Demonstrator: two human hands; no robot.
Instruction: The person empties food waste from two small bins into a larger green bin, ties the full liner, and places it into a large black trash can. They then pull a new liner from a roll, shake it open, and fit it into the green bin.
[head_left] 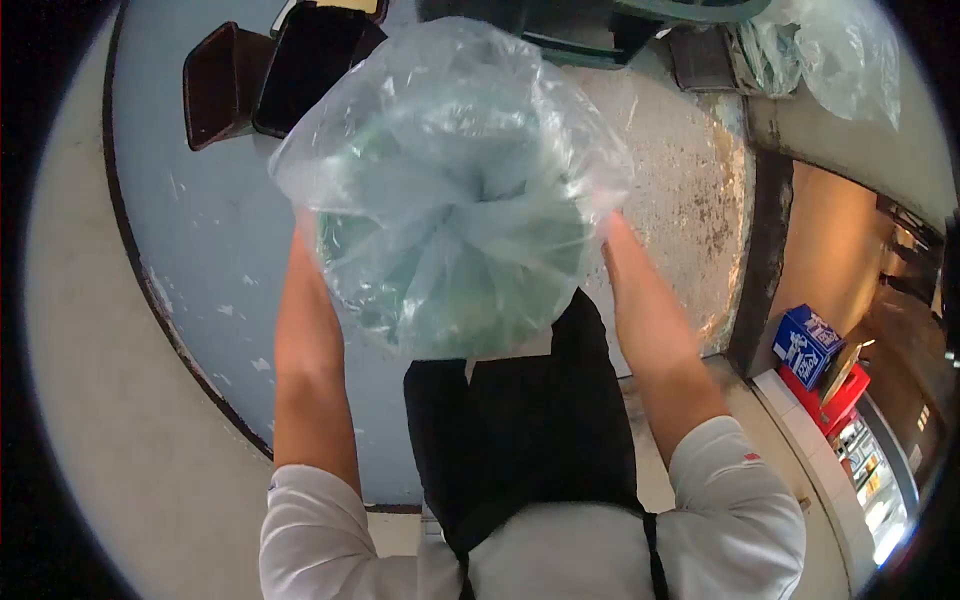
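A large clear plastic bag spreads out in front of me, puckered into folds at its middle. A round greenish shape shows through it, and its loose edge billows out at the top and sides. My left hand grips the left side of the bag, mostly covered by the plastic. On the opposite side my right hand holds it too, with the fingers hidden behind the film. Both forearms reach forward on either side of my black apron.
Two dark bins stand at the upper left on the worn blue-grey floor. A large dark green bin is at the top. More clear plastic lies at the upper right. A blue box sits on the right beside a red container.
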